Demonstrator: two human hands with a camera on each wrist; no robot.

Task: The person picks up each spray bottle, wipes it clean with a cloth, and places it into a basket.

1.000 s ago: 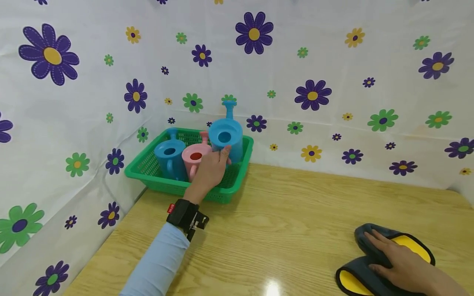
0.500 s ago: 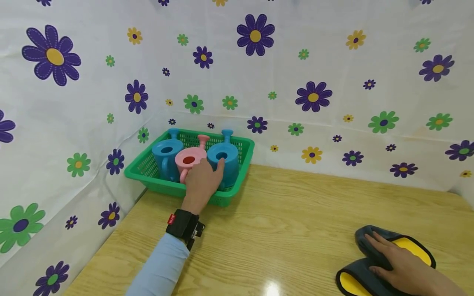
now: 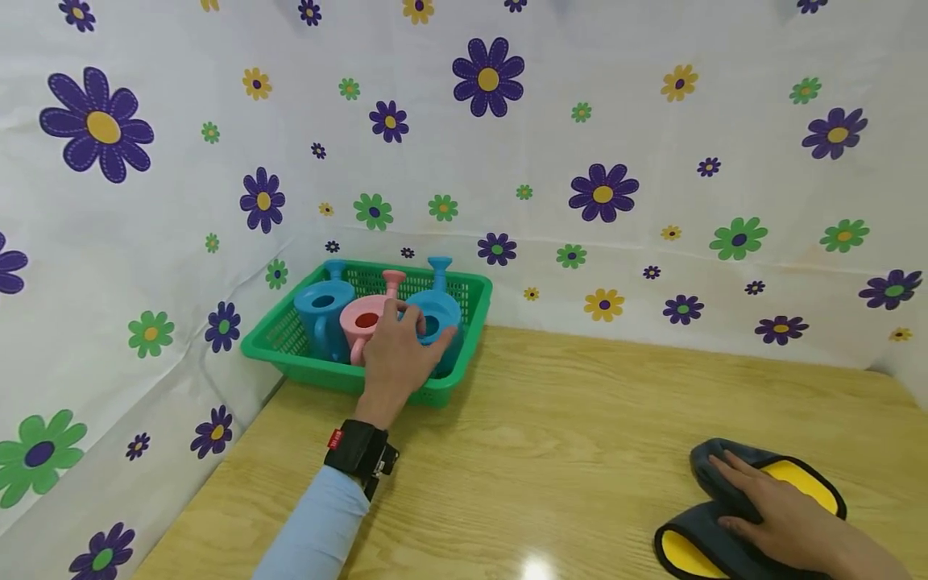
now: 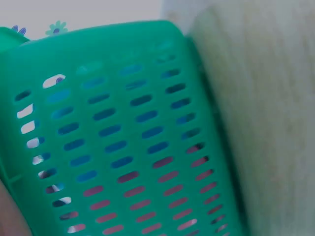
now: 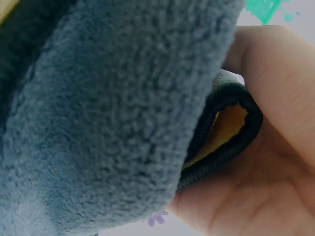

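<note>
A green slotted basket (image 3: 308, 369) (image 4: 113, 44) holds three toy watering cans side by side: a blue one (image 3: 310, 314) at left, a pink one (image 3: 354, 310) in the middle, another blue one (image 3: 445, 304) at right. Above the right blue can hovers my left hand (image 3: 397, 354), thumb apart from the loosely bent fingers; contact with its rim is unclear. Blue and pink show through the basket slots in the left wrist view. My right hand (image 3: 786, 509) (image 5: 270, 182) grips a folded dark grey cloth (image 3: 692, 524) (image 5: 108, 118) with yellow lining and black edging.
The basket stands at the far left of the wooden table (image 3: 565, 443), close to the corner of a white flower-printed backdrop (image 3: 536, 137). The backdrop rises along the table's left and back sides.
The right blue can has come down into the basket, and my left hand has loosened from it and risen slightly. The view has shifted a little. My right hand stays on the cloth.
</note>
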